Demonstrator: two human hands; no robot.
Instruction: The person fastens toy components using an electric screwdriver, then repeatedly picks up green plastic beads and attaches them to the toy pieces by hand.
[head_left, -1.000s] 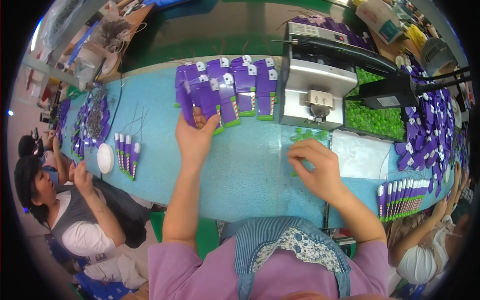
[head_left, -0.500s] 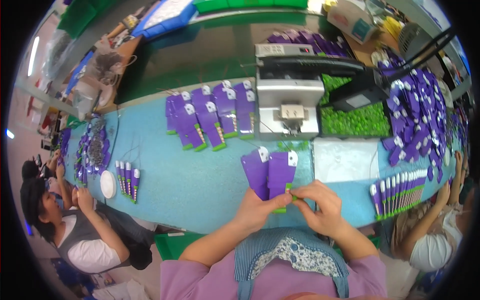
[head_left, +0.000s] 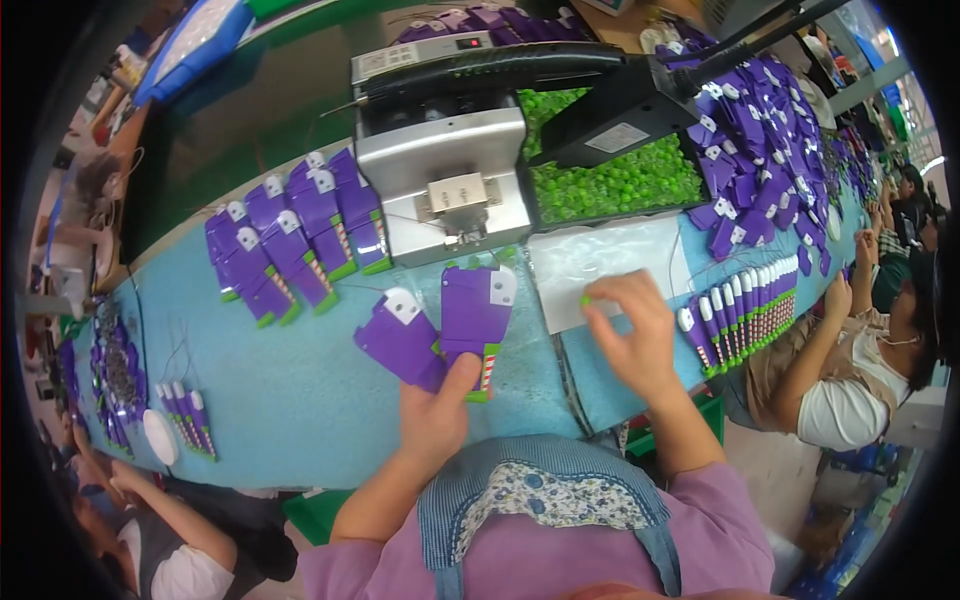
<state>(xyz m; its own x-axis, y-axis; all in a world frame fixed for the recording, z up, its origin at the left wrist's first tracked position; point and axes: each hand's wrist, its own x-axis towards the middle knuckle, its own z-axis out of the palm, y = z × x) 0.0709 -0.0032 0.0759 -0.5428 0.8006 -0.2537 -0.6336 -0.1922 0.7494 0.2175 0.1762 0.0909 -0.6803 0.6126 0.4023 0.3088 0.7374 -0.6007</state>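
Observation:
My left hand (head_left: 432, 418) is closed on two flat purple plastic pieces, its thumb pressed over their lower ends. The right-hand piece (head_left: 474, 310) has a white corner with dark holes, a green lower end and a red-and-white striped edge. Fanned out to its left is the second piece (head_left: 392, 338), whose lower end is hidden by the hand. My right hand (head_left: 640, 335) hovers above a clear plastic sheet, apart from the pieces. Thumb and forefinger pinch a tiny green part (head_left: 586, 300).
Ahead stands a metal-fronted machine (head_left: 440, 150) beside a black tray of green parts (head_left: 620, 185). Similar purple pieces lie in a group (head_left: 300, 215), a large heap (head_left: 765, 150) and a neat row (head_left: 740, 310). Co-workers sit at both sides, including a person (head_left: 850, 370) at right.
My right hand has left the purple pieces and moved right, a green part between its fingertips. My left hand keeps its hold. The whole view has swung toward the right.

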